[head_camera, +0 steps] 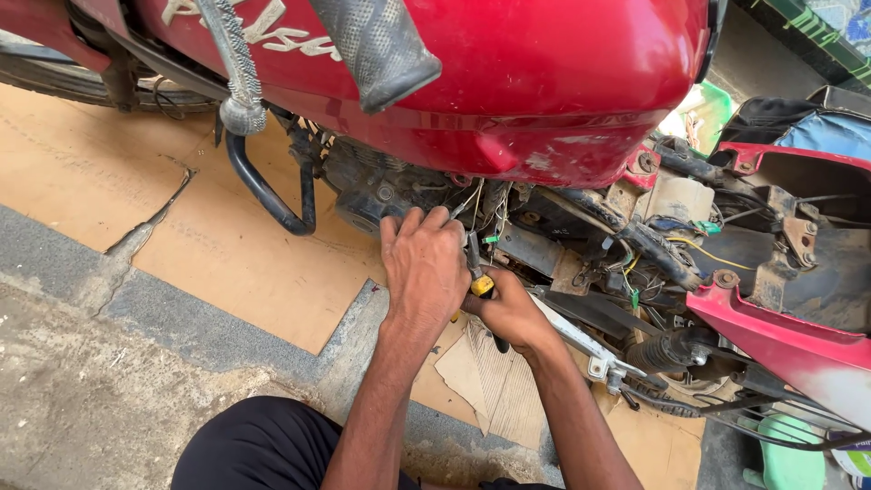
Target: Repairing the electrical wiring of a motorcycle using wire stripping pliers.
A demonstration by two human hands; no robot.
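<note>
A red motorcycle (508,82) was seen from above, stripped of its side covers, so that the frame, wiring and engine parts lay exposed below the red fuel tank. The left hand (423,268) was laid flat against the engine area just under the tank, its fingers bent over dark metal parts and a bundle of thin wires (479,204); nothing could be seen clasped inside it. The right hand (510,311) was closed around a screwdriver (481,283) with a yellow and black handle, whose shaft was pointed up toward the wiring beside the left hand. The two hands were touching or nearly so. A black curved crash guard (269,195) was mounted to the left of the hands, and a grey handlebar grip (376,50) hung over the tank at the top. Flattened cardboard sheets (227,245) were spread on the concrete floor (100,390) beneath the machine. A black coil-spring shock absorber (667,349) was visible to the right, near the red tail panel (780,340). A green plastic stool (787,454) stood at the lower right corner.
</note>
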